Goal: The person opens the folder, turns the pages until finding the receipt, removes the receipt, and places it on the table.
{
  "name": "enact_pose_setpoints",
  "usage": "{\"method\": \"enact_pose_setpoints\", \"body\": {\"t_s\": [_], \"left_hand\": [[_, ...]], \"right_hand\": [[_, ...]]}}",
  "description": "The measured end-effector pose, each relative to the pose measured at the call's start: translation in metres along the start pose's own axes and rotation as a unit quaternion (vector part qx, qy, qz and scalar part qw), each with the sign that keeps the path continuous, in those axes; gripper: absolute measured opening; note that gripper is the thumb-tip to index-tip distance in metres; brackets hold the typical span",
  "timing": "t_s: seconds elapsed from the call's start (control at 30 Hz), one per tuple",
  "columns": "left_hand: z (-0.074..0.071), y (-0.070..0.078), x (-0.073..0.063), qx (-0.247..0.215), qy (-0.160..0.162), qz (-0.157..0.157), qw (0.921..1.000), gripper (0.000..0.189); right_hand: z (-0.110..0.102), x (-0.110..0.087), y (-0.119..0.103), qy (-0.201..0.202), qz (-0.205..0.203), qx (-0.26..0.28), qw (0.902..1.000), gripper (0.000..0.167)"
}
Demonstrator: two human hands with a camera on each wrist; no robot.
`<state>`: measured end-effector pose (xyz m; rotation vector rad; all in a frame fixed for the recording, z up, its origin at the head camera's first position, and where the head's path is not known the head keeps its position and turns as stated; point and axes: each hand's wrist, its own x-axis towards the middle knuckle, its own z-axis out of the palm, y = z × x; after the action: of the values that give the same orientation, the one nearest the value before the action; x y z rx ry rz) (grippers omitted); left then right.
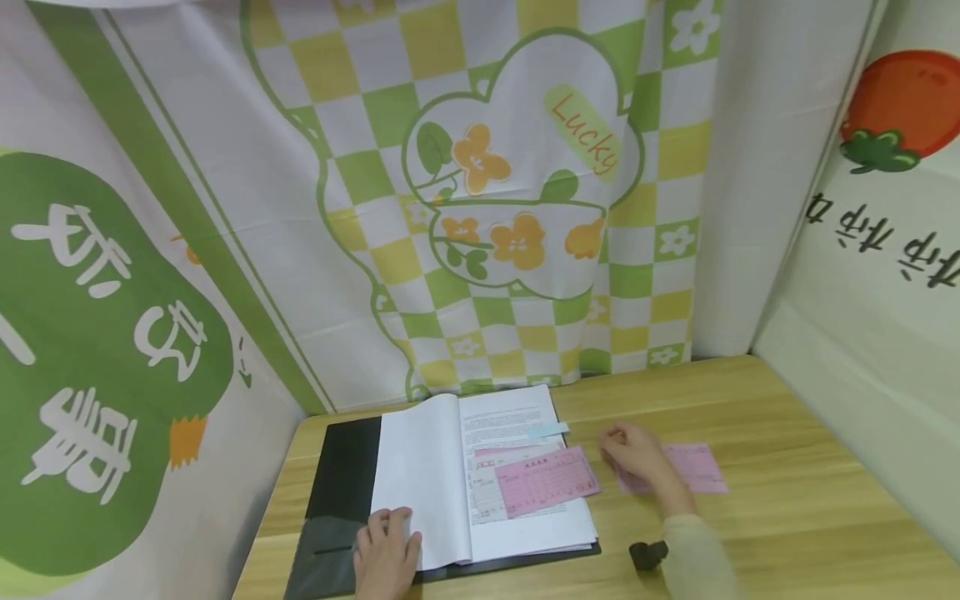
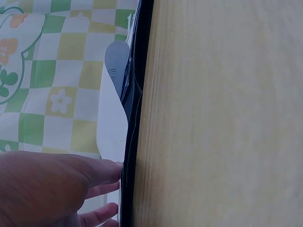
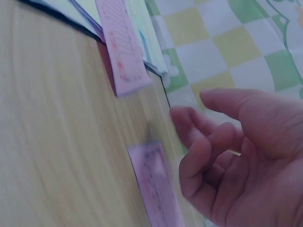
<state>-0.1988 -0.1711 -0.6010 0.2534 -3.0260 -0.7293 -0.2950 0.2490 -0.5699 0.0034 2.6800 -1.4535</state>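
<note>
Cloth (image 1: 517, 250) behind folder (image 1: 341, 500); pink slip (image 1: 547, 482) overhangs pages (image 1: 532, 535).

A plain, pale cream sleeve (image 1: 697, 558) covers the forearm at the lower right of the head view, its cuff ending near the wrist. A small, black, blocky piece (image 1: 647, 556) juts from the sleeve's left side. The right hand (image 1: 636, 454) and, lower left of centre, the left hand (image 1: 386, 554) are bare.

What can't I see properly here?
Pink slip at right: head view, partly hidden by the right hand.
Same slip: right wrist view, cut off by bottom edge.
Print on the open page: head view, too small.
Left hand: head view, wrist cut off by bottom edge.
</note>
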Motion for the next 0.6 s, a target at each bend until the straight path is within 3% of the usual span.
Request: {"method": "enact_pose_setpoints", "body": {"t_s": [0.17, 0.6], "left_hand": [[0.001, 0.001, 0.001, -0.011, 0.002, 0.003, 0.9999, 0.034], [0.004, -0.002, 0.004, 0.004, -0.007, -0.019, 0.9998, 0.035]], "right_hand": [[0.011, 0.000, -0.002, -0.006, 0.027, 0.000, 0.9996, 0.034], [0.033, 0.002, -0.005, 0.001, 0.039, -0.013, 0.9992, 0.036]]}}
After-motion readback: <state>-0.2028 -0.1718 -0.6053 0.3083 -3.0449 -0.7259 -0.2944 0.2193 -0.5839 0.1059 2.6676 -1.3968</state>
